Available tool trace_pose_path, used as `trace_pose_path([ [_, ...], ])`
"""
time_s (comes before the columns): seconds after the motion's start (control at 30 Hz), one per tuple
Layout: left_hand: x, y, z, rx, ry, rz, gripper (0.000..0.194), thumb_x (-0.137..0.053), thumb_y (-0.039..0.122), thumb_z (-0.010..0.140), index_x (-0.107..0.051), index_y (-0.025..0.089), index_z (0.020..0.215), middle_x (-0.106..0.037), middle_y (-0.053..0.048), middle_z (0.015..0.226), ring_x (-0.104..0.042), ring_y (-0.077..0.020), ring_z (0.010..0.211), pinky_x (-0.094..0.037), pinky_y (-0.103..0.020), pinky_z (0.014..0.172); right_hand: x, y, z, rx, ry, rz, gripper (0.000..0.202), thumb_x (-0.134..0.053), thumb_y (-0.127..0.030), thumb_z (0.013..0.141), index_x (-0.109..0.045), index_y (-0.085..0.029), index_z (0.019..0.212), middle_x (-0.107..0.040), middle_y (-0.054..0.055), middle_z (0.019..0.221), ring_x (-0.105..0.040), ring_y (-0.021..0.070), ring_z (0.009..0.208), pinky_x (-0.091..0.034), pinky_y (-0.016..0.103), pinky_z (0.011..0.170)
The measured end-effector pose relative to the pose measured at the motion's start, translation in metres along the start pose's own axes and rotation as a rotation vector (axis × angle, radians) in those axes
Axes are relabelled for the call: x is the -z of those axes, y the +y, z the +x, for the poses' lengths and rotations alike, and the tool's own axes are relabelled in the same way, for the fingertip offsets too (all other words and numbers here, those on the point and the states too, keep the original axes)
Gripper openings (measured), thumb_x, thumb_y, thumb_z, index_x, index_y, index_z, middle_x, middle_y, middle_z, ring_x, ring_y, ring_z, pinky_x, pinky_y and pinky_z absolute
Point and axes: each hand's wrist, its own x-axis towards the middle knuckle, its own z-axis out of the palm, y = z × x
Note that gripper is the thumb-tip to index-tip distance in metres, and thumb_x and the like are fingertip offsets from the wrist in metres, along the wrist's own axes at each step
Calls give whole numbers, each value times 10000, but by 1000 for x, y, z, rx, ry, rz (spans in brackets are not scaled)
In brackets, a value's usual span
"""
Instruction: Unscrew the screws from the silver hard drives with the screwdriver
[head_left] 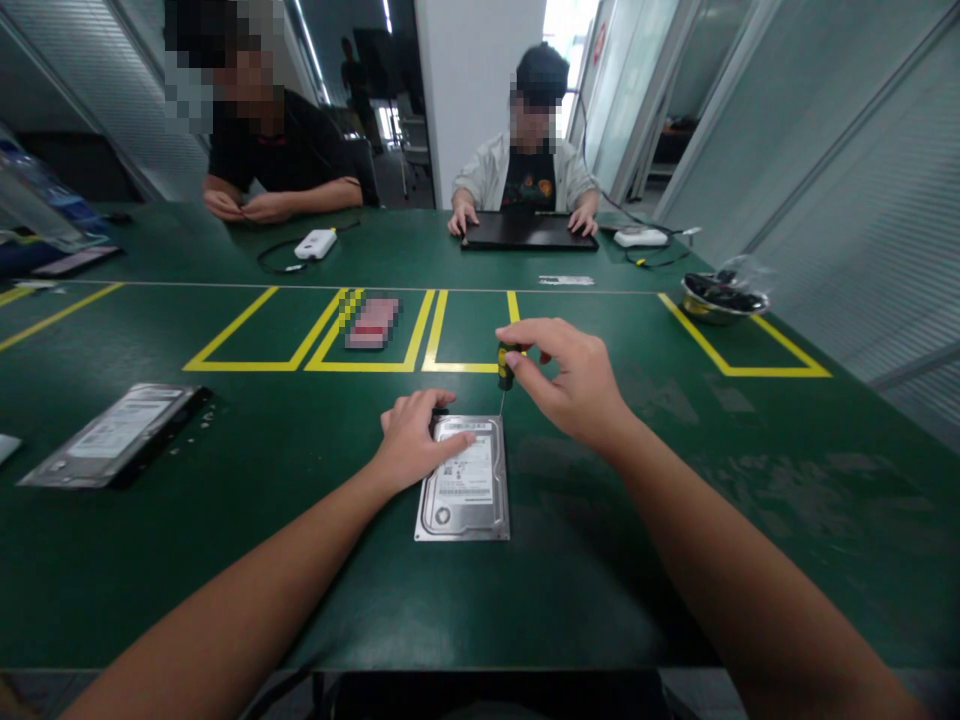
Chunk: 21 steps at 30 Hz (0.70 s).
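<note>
A silver hard drive (463, 505) with a white label lies flat on the green table in front of me. My left hand (412, 440) grips its upper left side, thumb across the label and fingers along the far left edge. Between the thumb and fingers of my right hand (566, 375) is a small screwdriver (505, 368) with a black and yellow handle. It stands nearly upright, its thin shaft reaching down to the drive's far right corner. I cannot make out a screw under the tip.
Another hard drive (124, 435) lies at the left, with small bits beside it. Yellow tape (247, 367) marks boxes across the table (300, 560); a pink item (373, 323) lies in one. A metal bowl (724, 300) stands right. Two people sit opposite, one touching a black panel (529, 231).
</note>
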Motion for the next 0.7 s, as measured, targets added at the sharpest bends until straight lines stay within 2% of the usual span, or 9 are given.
trace_pose_path([
  [0.17,-1,0,0,2,5,8,588,-630,634,753,-544,276,1212,-626,-61,1215,-523,-311,1116,-363,-437,907,5,-1,1,-5,-43,25,290,-509,-127,899,-686,-216,1111,-729,51,1178,-670,200,1110,-539,408,951],
  [0.27,-1,0,0,3,7,8,590,-629,636,752,-544,276,1211,-626,-63,1214,-523,-312,1118,-363,-438,911,5,-2,2,12,-38,28,296,-480,-127,917,-694,-219,1100,-728,45,1176,-663,195,1135,-521,417,999],
  [0.37,0,0,0,0,4,4,596,-626,644,752,-543,278,1215,-624,-62,1214,-524,-312,1117,-363,-441,909,3,-1,2,18,-29,24,250,-497,-155,930,-690,-225,1072,-739,36,1090,-677,188,1051,-536,385,937],
  [0.53,1,2,0,0,1,-6,586,-628,635,754,-547,276,1211,-625,-60,1212,-525,-311,1116,-362,-444,906,0,-2,1,-22,36,-43,103,-656,-267,867,-681,-210,949,-664,39,899,-623,180,845,-531,338,766],
  [0.6,1,2,0,1,3,-7,583,-633,628,752,-547,277,1210,-625,-58,1212,-526,-310,1116,-361,-444,907,0,-3,0,-14,48,-36,123,-646,-278,876,-685,-196,959,-668,53,914,-628,186,866,-533,343,781],
  [0.7,0,2,0,1,4,-5,581,-632,625,752,-548,278,1209,-625,-57,1212,-526,-310,1115,-361,-442,911,1,-3,0,22,29,6,174,-544,-214,922,-680,-192,1028,-709,74,1038,-654,202,1014,-529,369,888],
])
